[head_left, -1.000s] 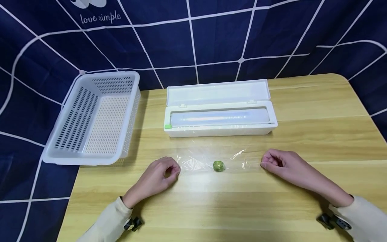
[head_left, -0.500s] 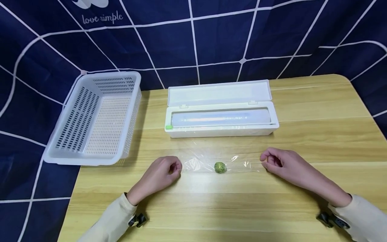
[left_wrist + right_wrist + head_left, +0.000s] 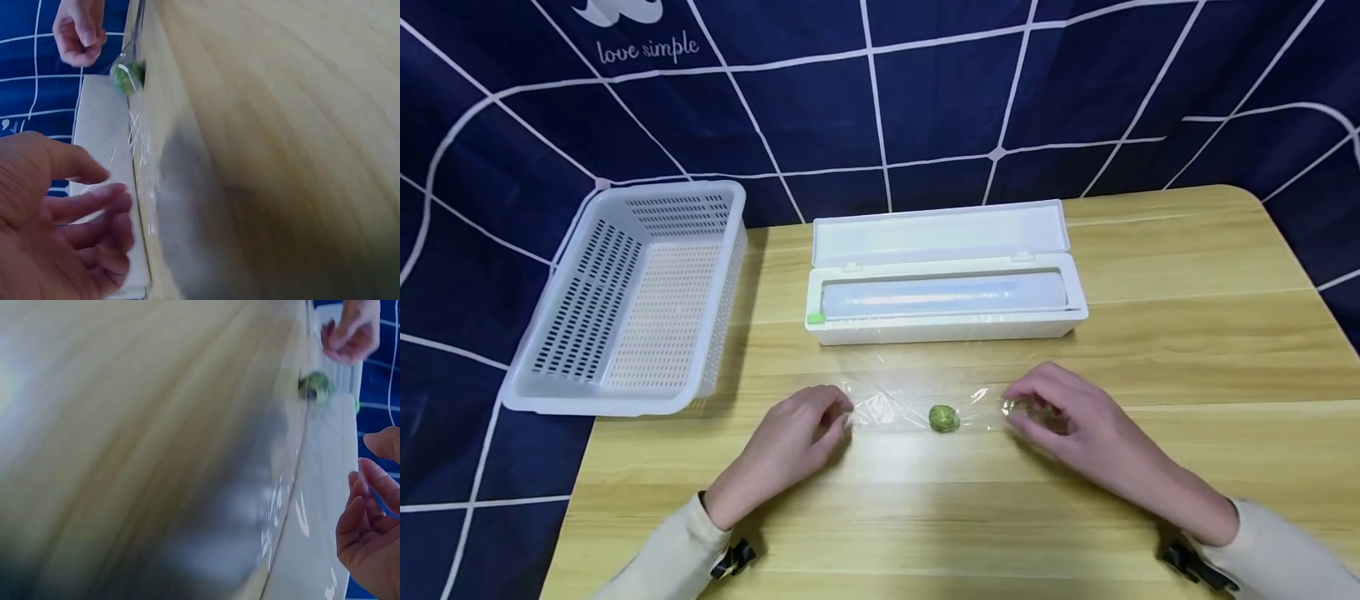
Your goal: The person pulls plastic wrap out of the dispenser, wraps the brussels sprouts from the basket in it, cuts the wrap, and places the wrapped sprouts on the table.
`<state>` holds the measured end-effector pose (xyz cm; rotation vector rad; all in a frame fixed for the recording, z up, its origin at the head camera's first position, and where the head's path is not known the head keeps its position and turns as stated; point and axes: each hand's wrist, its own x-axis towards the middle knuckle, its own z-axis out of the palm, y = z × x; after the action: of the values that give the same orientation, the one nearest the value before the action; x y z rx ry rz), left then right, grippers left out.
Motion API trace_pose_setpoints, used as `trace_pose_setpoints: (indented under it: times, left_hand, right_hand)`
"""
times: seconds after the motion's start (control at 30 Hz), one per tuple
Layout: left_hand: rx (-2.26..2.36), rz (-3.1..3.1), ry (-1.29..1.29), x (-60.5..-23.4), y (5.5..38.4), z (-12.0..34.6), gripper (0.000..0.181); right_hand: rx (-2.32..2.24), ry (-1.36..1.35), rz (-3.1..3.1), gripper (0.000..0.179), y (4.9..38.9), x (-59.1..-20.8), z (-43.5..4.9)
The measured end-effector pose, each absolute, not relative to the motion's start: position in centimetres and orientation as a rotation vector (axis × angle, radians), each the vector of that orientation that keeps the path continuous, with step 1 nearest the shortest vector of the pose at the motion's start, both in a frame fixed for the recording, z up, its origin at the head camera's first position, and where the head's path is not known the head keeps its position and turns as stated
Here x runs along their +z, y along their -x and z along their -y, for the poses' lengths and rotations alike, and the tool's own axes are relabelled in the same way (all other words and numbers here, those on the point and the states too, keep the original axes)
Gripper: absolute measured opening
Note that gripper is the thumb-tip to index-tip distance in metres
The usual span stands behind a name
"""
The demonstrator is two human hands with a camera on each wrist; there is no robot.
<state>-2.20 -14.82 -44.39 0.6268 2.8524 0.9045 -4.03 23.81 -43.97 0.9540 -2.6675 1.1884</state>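
Note:
A small mottled green ball-shaped fruit or vegetable [image 3: 943,418] lies on the table under or within a strip of clear cling film [image 3: 883,408]. At the strip's left end is my left hand [image 3: 797,429], thumb and forefinger curved toward each other. A narrow gap shows between those fingertips in the left wrist view. My right hand [image 3: 1078,425] is at the strip's right end, fingers bent and thumb apart from the forefinger. In the right wrist view this hand [image 3: 375,531] has its thumb and forefinger parted, with the green ball [image 3: 317,387] farther off.
Behind the strip stands a white cling film box [image 3: 947,329], its lid [image 3: 940,233] raised and a film roll [image 3: 943,293] inside. A green slider [image 3: 816,318] sits at the box's left corner. To the left is a white slotted basket [image 3: 715,333]. A dark blue checked cloth [image 3: 820,92] hangs behind.
My right hand has moved left, toward the green ball, and its thumb and forefinger have spread. The left fingertips have parted slightly. The film strip's right end now reaches less far right.

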Motion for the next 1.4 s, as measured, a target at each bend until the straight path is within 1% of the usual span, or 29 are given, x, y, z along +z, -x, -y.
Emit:
trace_pose_setpoints:
  times: [0.13,0.27,0.33,0.47,0.67,0.87,1.03,1.4]
  left_hand:
    - [1.041,-2.884,-0.743,-44.7,2.3,13.4,0.012]
    - [1.140,-2.826,-0.875,-45.0,2.7,11.5,0.032]
    - [1.152,-2.802,-0.934,-45.1,3.0,10.6,0.036]
    - [1.181,-2.772,-0.997,-45.5,3.6,9.1,0.031]
    - [1.290,-2.738,-0.996,-46.0,3.6,7.7,0.021]
    - [1.310,-2.712,-1.000,-46.4,3.1,6.8,0.025]
    - [1.249,-2.698,-0.980,-46.7,2.9,6.4,0.028]
    - [1.339,-2.687,-0.923,-46.9,3.5,6.0,0.019]
  right_hand:
    - [1.211,-1.025,2.611,0.046,3.9,-44.6,-22.3]
    - [1.209,-1.042,2.607,0.047,3.8,-45.3,-21.5]
    - [1.211,-1.042,2.599,0.047,3.8,-45.4,-21.2]
    - [1.229,-1.053,2.580,0.044,4.0,-45.5,-20.4]
    - [1.236,-1.061,2.608,0.041,4.4,-45.3,-19.3]
    - [1.239,-1.057,2.706,0.036,4.3,-45.5,-18.8]
    - [1.235,-1.068,2.710,0.038,4.3,-45.7,-18.6]
    - [1.211,-1.067,2.713,0.034,4.7,-45.8,-18.2]
